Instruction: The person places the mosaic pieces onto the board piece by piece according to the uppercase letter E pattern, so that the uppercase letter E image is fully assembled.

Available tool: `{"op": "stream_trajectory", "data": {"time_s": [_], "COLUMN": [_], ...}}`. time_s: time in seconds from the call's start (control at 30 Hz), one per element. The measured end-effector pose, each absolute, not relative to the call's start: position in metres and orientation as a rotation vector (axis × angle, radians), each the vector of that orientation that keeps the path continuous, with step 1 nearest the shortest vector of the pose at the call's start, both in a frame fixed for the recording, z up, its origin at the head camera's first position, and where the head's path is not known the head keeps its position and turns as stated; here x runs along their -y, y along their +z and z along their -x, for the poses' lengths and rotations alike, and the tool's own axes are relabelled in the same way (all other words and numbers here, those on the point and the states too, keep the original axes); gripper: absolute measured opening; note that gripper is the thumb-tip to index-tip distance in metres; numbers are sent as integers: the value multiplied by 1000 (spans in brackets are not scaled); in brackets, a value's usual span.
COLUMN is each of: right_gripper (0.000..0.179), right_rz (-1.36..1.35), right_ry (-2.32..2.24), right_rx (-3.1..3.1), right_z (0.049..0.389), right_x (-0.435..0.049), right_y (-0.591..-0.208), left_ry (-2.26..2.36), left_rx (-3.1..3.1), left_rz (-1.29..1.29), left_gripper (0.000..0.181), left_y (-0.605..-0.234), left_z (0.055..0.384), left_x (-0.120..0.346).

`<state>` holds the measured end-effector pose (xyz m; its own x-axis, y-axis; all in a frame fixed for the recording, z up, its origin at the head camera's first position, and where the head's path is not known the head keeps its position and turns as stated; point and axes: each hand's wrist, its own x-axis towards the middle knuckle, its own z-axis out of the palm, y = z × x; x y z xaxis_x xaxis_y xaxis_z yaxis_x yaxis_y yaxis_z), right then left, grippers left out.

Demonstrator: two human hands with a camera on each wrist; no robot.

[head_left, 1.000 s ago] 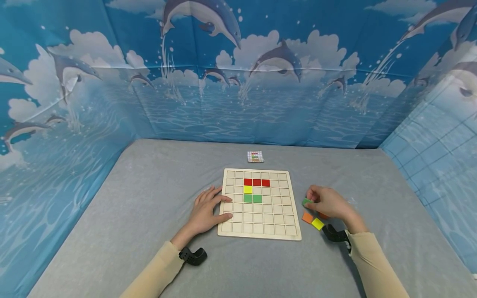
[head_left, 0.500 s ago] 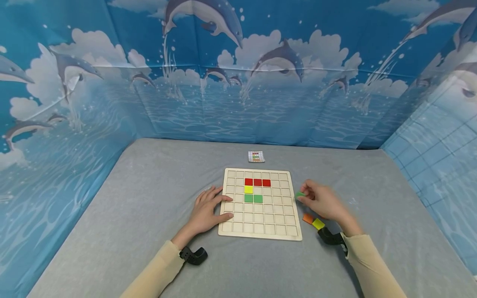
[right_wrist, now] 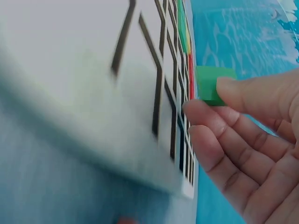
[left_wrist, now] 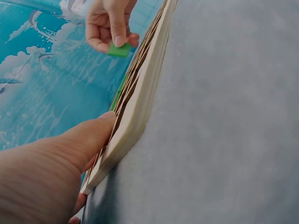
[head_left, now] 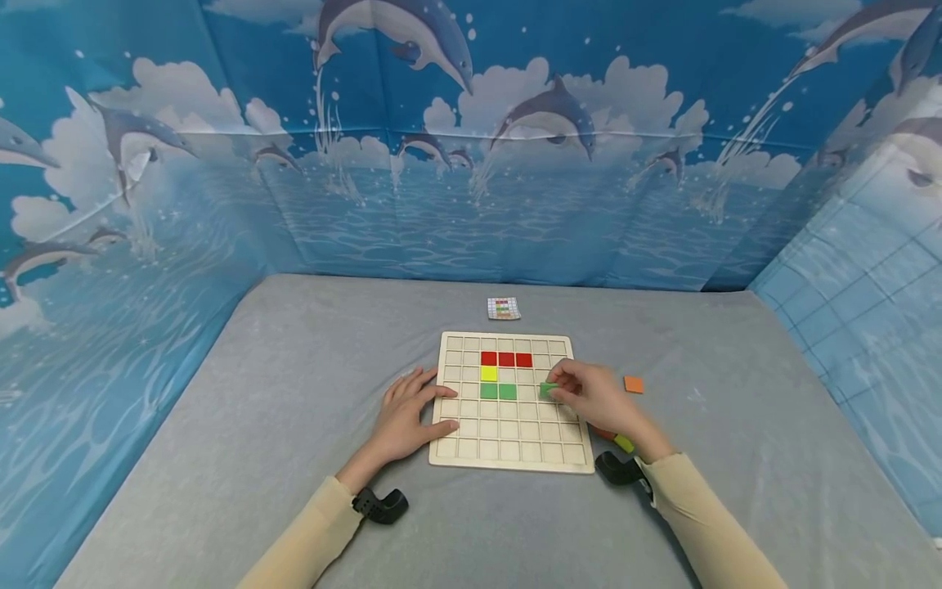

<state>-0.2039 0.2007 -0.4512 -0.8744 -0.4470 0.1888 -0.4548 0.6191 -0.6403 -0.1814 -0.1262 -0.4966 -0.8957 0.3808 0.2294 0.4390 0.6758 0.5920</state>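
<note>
A wooden grid board [head_left: 508, 468] lies on the grey cloth. Set in its cells are a row of red tiles [head_left: 506, 360], a yellow tile [head_left: 489, 374] and two green tiles [head_left: 498, 392]. My left hand [head_left: 401, 421] rests at the board's left edge, fingers spread, thumb and index finger reaching over the rim. Over the right part of the board, my right hand [head_left: 594, 397] pinches another green tile [right_wrist: 208, 84] between thumb and fingers. In the left wrist view this held tile [left_wrist: 119, 50] shows above the board's surface.
Right of the board lies a loose orange tile [head_left: 633, 384]. Nearer the front, a yellow tile [head_left: 624, 443] and another orange tile [head_left: 604, 433] are partly hidden beneath my right hand. A small printed card [head_left: 504, 308] with a coloured grid sits behind the board.
My right hand has lifted the green tile from beside the board and carried it left over the grid, uncovering an orange tile. My left hand has stayed put.
</note>
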Motion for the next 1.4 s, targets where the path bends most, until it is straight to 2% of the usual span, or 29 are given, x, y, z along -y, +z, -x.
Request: {"op": "stream_trajectory", "data": {"time_s": [0.67, 0.9, 1.1, 1.4], "right_gripper": [3, 4, 2, 7], "right_rz": [-719, -630, -630, -655], "right_ry": [1072, 997, 954, 991], "right_rx": [2885, 2908, 2918, 2933], "right_z": [210, 211, 211, 211], "right_x": [-172, -170, -167, -169], "right_y": [-449, -449, -450, -452], "left_ry": [-1018, -1019, -1024, -1024], "left_rx": [2795, 2793, 2807, 2807], "left_rz": [698, 698, 694, 690], "left_gripper": [41, 41, 41, 41], "left_y": [-495, -494, -494, -493], "left_z": [182, 181, 181, 181], "left_x": [126, 127, 128, 128]}}
